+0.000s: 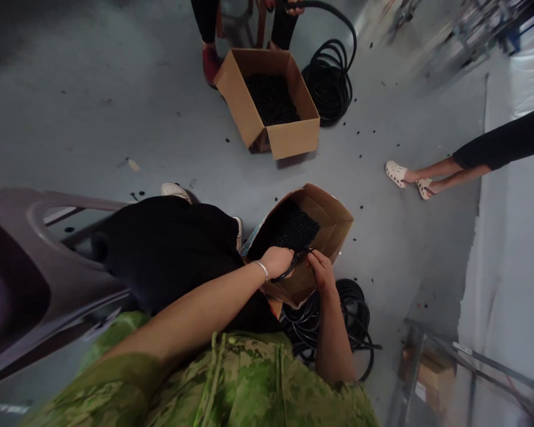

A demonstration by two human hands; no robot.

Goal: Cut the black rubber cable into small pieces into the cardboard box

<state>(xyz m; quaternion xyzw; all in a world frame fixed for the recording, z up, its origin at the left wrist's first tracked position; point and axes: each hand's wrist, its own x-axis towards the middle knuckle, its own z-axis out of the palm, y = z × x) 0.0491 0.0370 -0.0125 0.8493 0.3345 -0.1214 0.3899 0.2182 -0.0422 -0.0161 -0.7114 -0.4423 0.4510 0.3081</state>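
My left hand (279,261), with a bracelet at the wrist, is closed around a black-handled tool (287,274) that looks like scissors; its blades cannot be made out. Facing it, my right hand (323,270) pinches the end of a black hose (309,251), largely hidden by the fingers. Both hands are over the near side of an open cardboard box (333,222). Inside that box lies a heap of small black pieces (296,228). A coil of black hose (356,308) rests on the floor beneath and beside my right forearm.
Farther ahead stands another cardboard box (293,139) of black pieces, beside a second hose coil (329,89). A seated person's hand (296,8) holds that hose. At right are another person's pale clogs (396,174). A grey plastic chair (22,207) stands left; black bits dot the floor.
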